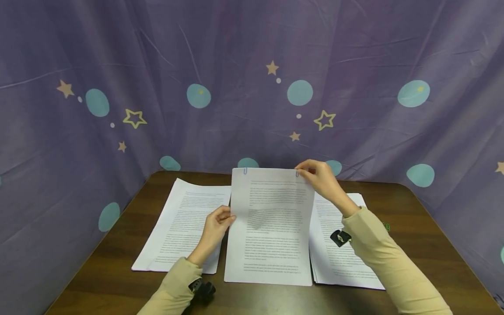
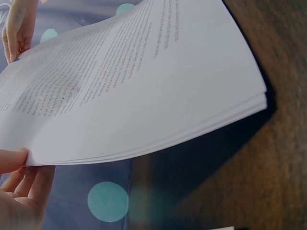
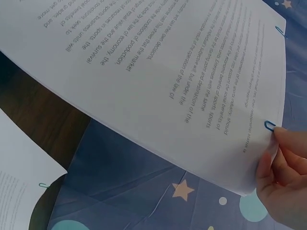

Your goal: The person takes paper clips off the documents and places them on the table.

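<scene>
A stack of printed paper [image 1: 271, 227] is raised in the middle, its lower edge near the table. My left hand [image 1: 215, 225] pinches its left edge, thumb in front; in the left wrist view several loose layers show along the edge [image 2: 192, 135]. One blue paper clip [image 1: 245, 171] sits on the top edge at the left. At the top right, my right hand [image 1: 320, 177] pinches a second blue paper clip [image 3: 269, 126] against the sheets. The thumb covers the clip's outer end, with the fingers behind the paper.
Printed sheets [image 1: 189, 227] lie on the brown table [image 1: 417, 245] at the left. Another stack [image 1: 342, 262] lies at the right, partly under my right arm, and a green paper clip [image 3: 43, 185] shows on a sheet. A patterned curtain [image 1: 252, 57] hangs behind.
</scene>
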The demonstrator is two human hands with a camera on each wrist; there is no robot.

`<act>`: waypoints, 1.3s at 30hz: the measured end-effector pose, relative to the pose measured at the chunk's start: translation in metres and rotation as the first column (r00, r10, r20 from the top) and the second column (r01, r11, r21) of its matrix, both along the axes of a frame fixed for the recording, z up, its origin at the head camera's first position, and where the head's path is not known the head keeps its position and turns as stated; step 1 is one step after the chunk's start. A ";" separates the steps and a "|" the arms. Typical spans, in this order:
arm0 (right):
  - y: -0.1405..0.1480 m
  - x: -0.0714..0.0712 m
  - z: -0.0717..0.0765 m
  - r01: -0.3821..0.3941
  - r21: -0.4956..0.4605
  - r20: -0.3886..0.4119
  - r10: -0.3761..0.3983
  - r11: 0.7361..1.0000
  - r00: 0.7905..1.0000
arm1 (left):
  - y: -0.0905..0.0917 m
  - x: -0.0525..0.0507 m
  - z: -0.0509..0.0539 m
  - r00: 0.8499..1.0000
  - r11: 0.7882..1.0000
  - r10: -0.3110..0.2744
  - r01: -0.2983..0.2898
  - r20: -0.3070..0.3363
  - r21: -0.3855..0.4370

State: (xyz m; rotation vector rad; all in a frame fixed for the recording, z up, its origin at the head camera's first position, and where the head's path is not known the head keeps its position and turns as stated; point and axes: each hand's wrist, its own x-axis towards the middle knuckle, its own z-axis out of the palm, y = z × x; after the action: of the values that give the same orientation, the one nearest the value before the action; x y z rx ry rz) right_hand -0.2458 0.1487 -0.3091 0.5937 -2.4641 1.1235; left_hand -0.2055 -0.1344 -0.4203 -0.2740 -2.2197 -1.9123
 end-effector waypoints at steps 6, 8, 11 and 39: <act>-0.002 0.000 0.000 0.014 -0.037 -0.016 -0.015 0.999 1.000 | -0.001 -0.007 -0.010 1.000 1.000 0.014 -0.014 -0.022 -0.021; -0.002 0.000 0.000 0.025 -0.043 -0.019 -0.026 0.999 0.999 | 0.000 -0.008 -0.010 1.000 0.999 0.014 -0.014 -0.026 -0.031; -0.003 0.000 -0.001 0.041 -0.052 -0.015 -0.041 0.998 0.999 | 0.000 -0.008 -0.009 1.000 0.999 0.014 -0.014 -0.008 -0.035; 0.007 -0.002 -0.009 -0.089 0.094 0.004 0.089 0.992 0.996 | 0.002 0.007 0.010 1.000 1.000 0.008 -0.008 -0.015 -0.013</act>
State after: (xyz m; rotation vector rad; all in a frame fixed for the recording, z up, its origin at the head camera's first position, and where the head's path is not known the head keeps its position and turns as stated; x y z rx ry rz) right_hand -0.2476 0.1557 -0.3178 0.7378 -2.5245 1.0436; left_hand -0.1984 -0.1326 -0.4108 -0.2795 -2.2210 -1.8862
